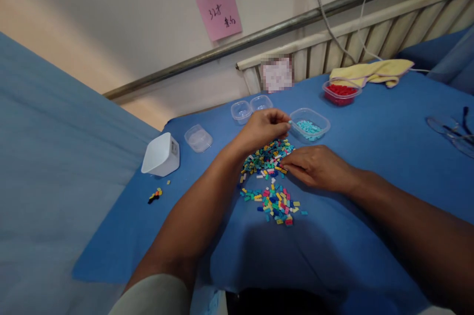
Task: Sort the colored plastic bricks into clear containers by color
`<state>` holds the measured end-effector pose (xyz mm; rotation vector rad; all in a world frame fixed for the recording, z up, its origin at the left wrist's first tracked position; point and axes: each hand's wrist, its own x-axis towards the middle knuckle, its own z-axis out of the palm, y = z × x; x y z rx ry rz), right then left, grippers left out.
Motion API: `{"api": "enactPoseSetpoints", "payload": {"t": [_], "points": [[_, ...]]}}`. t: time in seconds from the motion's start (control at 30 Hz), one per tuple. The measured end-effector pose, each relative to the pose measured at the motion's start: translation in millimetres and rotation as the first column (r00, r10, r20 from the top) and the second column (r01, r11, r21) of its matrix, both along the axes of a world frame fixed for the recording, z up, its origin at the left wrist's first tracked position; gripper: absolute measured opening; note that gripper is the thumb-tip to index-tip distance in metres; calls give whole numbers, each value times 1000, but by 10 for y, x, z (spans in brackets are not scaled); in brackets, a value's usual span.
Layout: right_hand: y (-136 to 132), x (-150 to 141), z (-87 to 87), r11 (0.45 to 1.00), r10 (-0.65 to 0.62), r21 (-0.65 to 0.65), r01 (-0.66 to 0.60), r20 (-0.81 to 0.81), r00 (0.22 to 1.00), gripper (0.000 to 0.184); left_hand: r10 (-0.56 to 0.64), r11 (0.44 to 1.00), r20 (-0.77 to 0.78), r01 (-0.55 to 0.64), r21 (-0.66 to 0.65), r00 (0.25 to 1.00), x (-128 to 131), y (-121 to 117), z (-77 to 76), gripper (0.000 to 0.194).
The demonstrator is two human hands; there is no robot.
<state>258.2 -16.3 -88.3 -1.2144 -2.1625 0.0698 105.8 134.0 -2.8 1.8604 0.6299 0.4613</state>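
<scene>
- the left hand (263, 129) hovers at the far edge of a pile of small coloured beads (267, 158), its fingers pinched together right beside the rim of a clear tub of light blue beads (309, 125); a tiny piece may be held between the fingertips, but it is too small to tell.
- the right hand (316, 167) lies low on the blue table (388, 127), fingertips touching the right side of the pile; whether it grips a bead i cannot tell.
- a second, looser scatter of beads (276, 201) lies just nearer the person, apart from the main pile.
- two empty clear tubs (251, 107) stand behind the left hand, and a round clear lid (198, 137) sits further left, near a white box (161, 155).
- a few stray beads (156, 195) lie in front of the white box.
- a tub of red beads (341, 93) stands far right, next to a yellow cloth (372, 73).
- a pink note (218, 10) hangs on the wall.
</scene>
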Motion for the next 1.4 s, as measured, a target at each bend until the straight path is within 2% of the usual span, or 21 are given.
{"api": "enactPoseSetpoints", "payload": {"t": [0.1,0.2,0.27,0.37,0.43,0.5,0.53,0.57,0.63,0.67,0.73,0.83,0.9,0.97,1.0,1.1,1.17,1.27,1.33,1.4], "points": [[21,80,-9,997,-77,15,77,7,997,28,-52,990,-22,55,130,998,367,89,-76,11],[36,134,-16,992,-129,-4,129,0,992,28,-29,929,-100,64,364,995,450,118,-121,20],[41,144,-23,988,-149,-25,149,-1,989,27,8,879,-115,47,474,993,314,76,-79,21],[45,140,-37,985,-162,-54,163,10,987,25,38,819,-117,36,573,992,-105,-117,73,17],[47,135,-47,985,-159,-60,160,20,987,24,-44,808,-166,133,574,985,-434,-340,161,17],[47,131,-59,987,-150,-48,150,14,989,24,-252,759,-186,313,571,950,-714,-620,165,22],[46,129,-66,989,-145,-40,145,5,989,24,-355,725,-191,399,562,915,-816,-767,124,26],[44,126,-75,990,-140,-31,140,-5,990,24,-427,665,-221,470,580,877,-888,-912,54,31],[39,118,-95,991,-130,-18,130,-19,991,25,-505,485,-326,576,658,799,-945,-1160,-152,39],[35,114,-105,992,-128,-14,127,-21,992,25,-489,425,-359,576,698,795,-938,-1251,-269,42],[30,111,-122,992,-125,-9,124,-18,992,24,-432,357,-381,543,760,817,-898,-1350,-476,37],[26,127,-129,993,-118,19,118,-14,993,22,-283,308,-420,497,811,862,-899,-1317,-609,28],[25,144,-120,992,-114,48,115,-19,993,22,-192,305,-430,470,828,882,-992,-1234,-583,29],[22,155,-104,991,-117,68,118,-25,993,21,-149,337,-418,444,830,896,-1143,-1144,-522,31],[20,155,-97,990,-119,70,120,-26,993,20,-139,374,-404,425,824,904,-1229,-1102,-496,31],[14,126,-81,990,-117,70,119,-27,993,20,-129,530,-325,342,776,937,-1481,-1005,-477,29],[15,88,-79,992,-105,74,106,-15,994,21,-96,595,-308,303,745,947,-1621,-972,-506,40],[15,23,-75,996,-36,77,34,26,999,23,-65,680,-436,359,639,898,-1771,-981,-545,64],[7,-7,-59,998,39,49,-42,68,997,24,-69,739,-545,410,534,835,-1838,-1017,-534,72],[-10,-19,-31,995,92,13,-94,103,990,25,-61,774,-608,422,472,792,-1891,-1063,-496,78]]}}
